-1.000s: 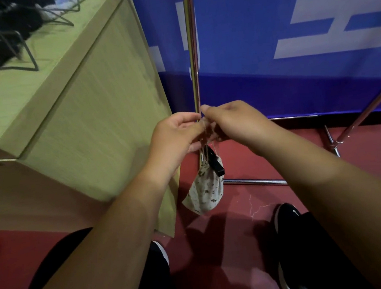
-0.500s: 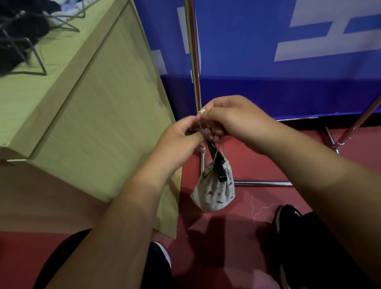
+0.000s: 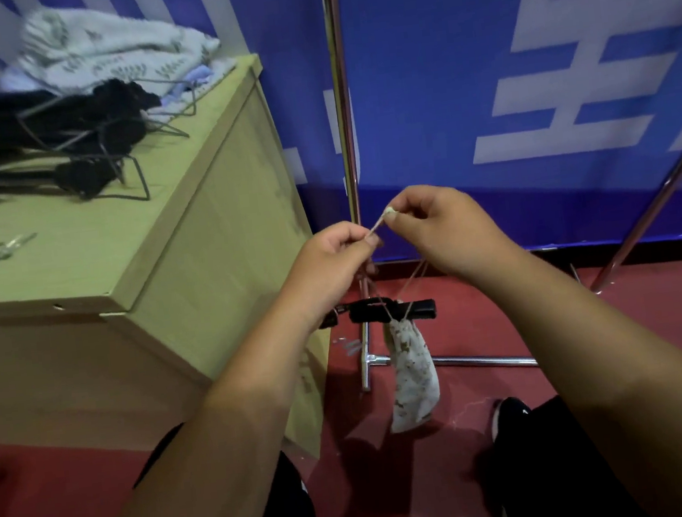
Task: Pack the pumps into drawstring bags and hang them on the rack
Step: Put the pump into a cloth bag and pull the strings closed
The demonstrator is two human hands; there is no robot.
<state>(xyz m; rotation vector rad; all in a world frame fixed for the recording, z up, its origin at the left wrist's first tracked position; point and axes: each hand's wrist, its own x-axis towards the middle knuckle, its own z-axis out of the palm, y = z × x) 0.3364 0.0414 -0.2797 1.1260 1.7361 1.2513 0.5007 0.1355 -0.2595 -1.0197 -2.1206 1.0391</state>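
A small patterned drawstring bag (image 3: pixel 412 373) hangs below my hands on its thin cords. A black pump (image 3: pixel 379 312) lies crosswise at the bag's mouth, sticking out on both sides. My left hand (image 3: pixel 333 261) pinches one cord end. My right hand (image 3: pixel 439 225) pinches the knotted end of the cord just beside it. The rack's chrome upright (image 3: pixel 341 101) stands right behind my hands.
A wooden cabinet (image 3: pixel 76 263) stands at the left with several black pumps (image 3: pixel 19 137), wire hangers and folded patterned bags (image 3: pixel 103 51) on top. The rack's slanted chrome bar (image 3: pixel 660 200) is at the right. A blue banner fills the back. My shoes rest on red floor.
My hands moved slightly apart and drew the cords up. The bag hangs lower and longer, and the pump has turned crosswise at its mouth. The view tilted up, showing more of the cabinet top.
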